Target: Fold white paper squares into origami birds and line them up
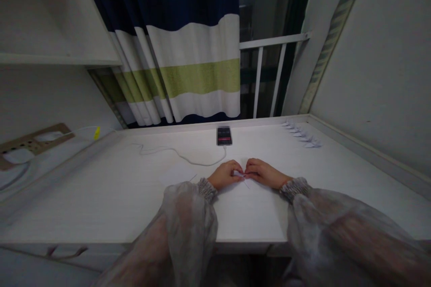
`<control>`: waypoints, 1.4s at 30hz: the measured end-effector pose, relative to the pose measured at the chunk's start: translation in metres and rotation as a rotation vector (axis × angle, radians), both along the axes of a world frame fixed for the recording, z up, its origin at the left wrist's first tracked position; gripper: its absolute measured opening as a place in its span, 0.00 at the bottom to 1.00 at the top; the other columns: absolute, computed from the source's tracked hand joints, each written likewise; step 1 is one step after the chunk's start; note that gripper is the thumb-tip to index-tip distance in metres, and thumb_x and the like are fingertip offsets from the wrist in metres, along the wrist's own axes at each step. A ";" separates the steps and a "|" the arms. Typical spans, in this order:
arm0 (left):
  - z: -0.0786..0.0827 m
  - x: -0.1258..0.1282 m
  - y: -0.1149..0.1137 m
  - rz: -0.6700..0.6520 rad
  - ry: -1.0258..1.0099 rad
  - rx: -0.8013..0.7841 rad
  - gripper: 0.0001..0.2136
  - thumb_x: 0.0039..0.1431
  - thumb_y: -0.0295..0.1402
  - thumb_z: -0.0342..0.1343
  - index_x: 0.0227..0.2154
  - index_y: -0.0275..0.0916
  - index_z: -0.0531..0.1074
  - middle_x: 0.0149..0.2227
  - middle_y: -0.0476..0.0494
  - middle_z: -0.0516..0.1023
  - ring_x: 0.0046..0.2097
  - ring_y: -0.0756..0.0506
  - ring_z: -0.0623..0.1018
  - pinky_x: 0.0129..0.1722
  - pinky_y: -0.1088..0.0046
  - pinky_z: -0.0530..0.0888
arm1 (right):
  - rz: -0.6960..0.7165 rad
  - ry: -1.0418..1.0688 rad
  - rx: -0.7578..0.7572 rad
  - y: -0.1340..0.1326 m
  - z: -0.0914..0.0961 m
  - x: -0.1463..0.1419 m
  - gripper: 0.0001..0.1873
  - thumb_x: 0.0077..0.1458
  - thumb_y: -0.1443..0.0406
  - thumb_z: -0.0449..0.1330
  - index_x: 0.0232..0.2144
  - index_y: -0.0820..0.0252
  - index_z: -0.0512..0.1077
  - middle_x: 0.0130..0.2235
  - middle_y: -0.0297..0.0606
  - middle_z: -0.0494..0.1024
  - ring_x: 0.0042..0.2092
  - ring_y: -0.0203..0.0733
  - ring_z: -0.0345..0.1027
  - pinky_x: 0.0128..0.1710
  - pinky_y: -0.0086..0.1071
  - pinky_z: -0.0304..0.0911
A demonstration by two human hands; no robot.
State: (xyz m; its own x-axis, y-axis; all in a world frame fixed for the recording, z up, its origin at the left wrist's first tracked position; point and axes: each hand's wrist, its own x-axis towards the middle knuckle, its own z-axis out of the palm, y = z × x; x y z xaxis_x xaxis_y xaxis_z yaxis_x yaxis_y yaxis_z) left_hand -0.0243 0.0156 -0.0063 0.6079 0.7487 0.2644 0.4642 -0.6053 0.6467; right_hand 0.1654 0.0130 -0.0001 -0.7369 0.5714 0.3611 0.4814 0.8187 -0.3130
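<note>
My left hand (225,175) and my right hand (266,174) meet just above the white desk. Between their fingertips is a small piece of white paper (238,173), pinched from both sides and largely hidden by the fingers. Its exact folded shape cannot be made out. Both hands are closed, with thumbs towards me and fingers curled over the far side. A thin dark line, too fine to name, shows on the desk just left of my left wrist. Sheer grey sleeves with gathered cuffs cover both forearms.
A phone (224,136) lies beyond my hands, with a white cable (188,159) trailing left. Several small folded white paper pieces (301,134) stand in a row at the far right. A power strip (37,140) is at the left; a curtain (198,54) hangs behind the desk (101,197).
</note>
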 end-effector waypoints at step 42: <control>0.006 0.014 0.009 0.366 -0.935 -0.475 0.12 0.35 0.33 0.60 0.26 0.34 0.69 0.21 0.51 0.70 0.23 0.55 0.68 0.25 0.78 0.66 | -0.146 0.760 -0.631 0.015 -0.002 -0.036 0.17 0.40 0.57 0.61 0.30 0.61 0.64 0.19 0.25 0.60 0.22 0.30 0.53 0.22 0.26 0.49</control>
